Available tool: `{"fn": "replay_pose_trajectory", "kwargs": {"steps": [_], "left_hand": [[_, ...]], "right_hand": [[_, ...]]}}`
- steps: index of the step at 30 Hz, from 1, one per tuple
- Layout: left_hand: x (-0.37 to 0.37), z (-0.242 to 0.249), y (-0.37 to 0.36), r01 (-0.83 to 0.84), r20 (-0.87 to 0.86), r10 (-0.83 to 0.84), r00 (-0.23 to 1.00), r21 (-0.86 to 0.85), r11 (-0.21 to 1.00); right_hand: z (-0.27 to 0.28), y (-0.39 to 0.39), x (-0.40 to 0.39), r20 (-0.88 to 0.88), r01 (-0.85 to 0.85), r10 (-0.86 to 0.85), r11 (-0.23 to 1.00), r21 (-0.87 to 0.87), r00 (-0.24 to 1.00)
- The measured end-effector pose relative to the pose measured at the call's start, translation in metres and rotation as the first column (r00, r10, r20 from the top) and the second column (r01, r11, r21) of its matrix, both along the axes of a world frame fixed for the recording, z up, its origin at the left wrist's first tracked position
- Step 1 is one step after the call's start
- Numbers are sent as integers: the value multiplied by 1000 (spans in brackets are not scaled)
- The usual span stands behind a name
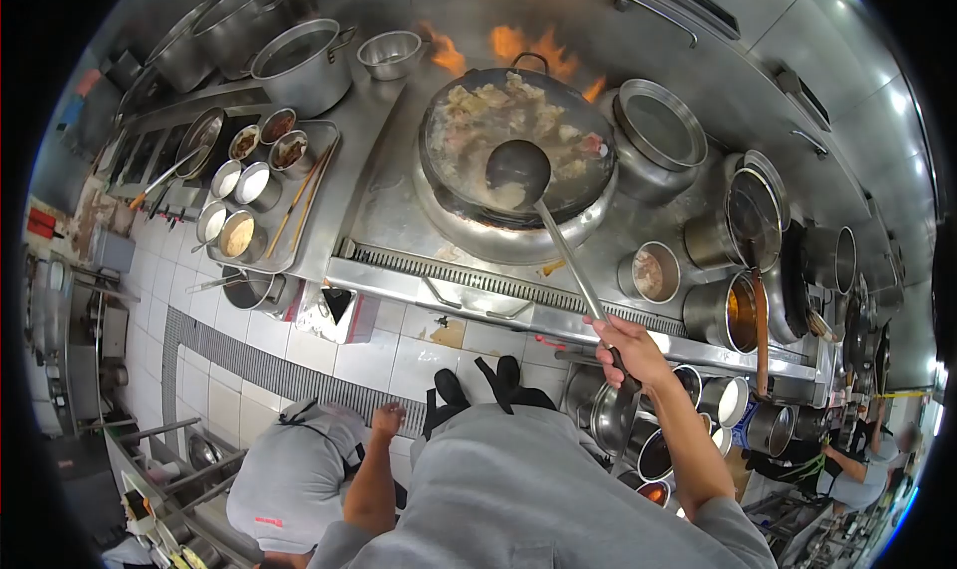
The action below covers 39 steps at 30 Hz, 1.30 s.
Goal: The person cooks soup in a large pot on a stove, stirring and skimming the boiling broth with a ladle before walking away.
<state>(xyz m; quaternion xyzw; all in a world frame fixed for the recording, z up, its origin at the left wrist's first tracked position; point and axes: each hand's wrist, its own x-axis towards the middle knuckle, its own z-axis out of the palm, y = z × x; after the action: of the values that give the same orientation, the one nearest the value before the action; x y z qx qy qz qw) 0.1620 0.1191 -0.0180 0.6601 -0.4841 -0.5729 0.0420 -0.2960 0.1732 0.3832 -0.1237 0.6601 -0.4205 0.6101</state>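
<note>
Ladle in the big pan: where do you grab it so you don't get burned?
Probably near the outer end of the ladle's long handle, coming from the stove's front side. The handle slants out over the front edge, while the bowl sits in the steaming wok with flames behind. The right hand grips it there.

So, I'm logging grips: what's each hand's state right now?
Left hand: open or closed can't be told; no held item visible.
Right hand: closed, holding the ladle.
</note>
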Motion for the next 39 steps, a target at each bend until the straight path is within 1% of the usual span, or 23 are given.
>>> {"fn": "replay_pose_trajectory", "kwargs": {"steps": [3,5,9,11,12,13,14,15,17,18,20,22,24,25,27,28,30,32,33,34,36,37,39], "left_hand": [[-3,8,4,-32,-23,32,999,-7,999],[-5,9,6,-118,-70,118,991,6,993],[-2,3,8,-130,-81,132,988,21,991],[-4,7,6,-16,-43,17,999,12,1000],[-6,5,4,-19,-37,20,999,23,1000],[-3,-10,5,10,-24,-10,1000,-2,1000],[1,-10,7,41,-7,-41,999,-23,999],[3,-10,7,38,3,-38,999,-12,999],[-9,10,6,-141,-136,147,980,48,989],[-12,21,5,-145,-139,150,979,44,988],[-14,29,0,-99,-65,103,992,63,993],[-12,32,0,-105,-68,108,992,53,993],[-8,30,7,-105,-72,108,992,45,993],[-7,33,10,-146,-79,151,985,57,988],[-3,41,19,-185,-85,191,978,72,980],[-1,43,24,-176,-60,181,982,85,981],[9,36,31,-156,-36,160,986,92,983],[20,22,40,-123,1,124,992,148,981],[24,18,42,-66,17,64,998,168,984],[22,22,40,-55,17,53,998,166,985],[16,35,38,-70,51,62,997,182,981],[14,34,35,-58,48,50,998,182,982],[11,26,31,-139,-54,149,987,154,978]], "right_hand": [[-7,-10,12,25,-6,6,1000,9,1000],[-10,-16,21,65,21,-22,1000,16,998],[-4,-30,33,118,61,-62,998,19,991],[-1,-39,40,74,28,-29,999,16,997],[0,-43,43,30,-5,5,1000,13,1000],[-1,-47,47,45,-1,1,1000,9,999],[2,-50,53,60,-3,1,1000,28,998],[8,-58,58,106,22,-23,1000,17,994],[10,-71,64,154,31,-31,1000,-2,988],[9,-79,69,153,28,-26,1000,-6,988],[10,-97,78,243,112,-98,993,-45,965],[2,-106,82,287,128,-107,990,-56,952],[-1,-111,86,465,228,-170,971,-72,869],[-7,-111,83,464,226,-167,971,-75,870],[-20,-108,73,761,304,-125,948,-99,637],[-19,-105,70,758,308,-129,946,-98,639],[-17,-96,66,829,346,-76,927,-147,554],[-8,-80,61,828,368,-83,917,-155,555],[-5,-69,56,827,387,-92,908,-158,554],[-1,-57,51,826,406,-103,899,-161,554],[16,-28,40,805,429,-139,890,-154,576],[24,-11,34,786,457,-203,883,-111,584],[39,22,25,738,510,-307,858,-58,601]]}}
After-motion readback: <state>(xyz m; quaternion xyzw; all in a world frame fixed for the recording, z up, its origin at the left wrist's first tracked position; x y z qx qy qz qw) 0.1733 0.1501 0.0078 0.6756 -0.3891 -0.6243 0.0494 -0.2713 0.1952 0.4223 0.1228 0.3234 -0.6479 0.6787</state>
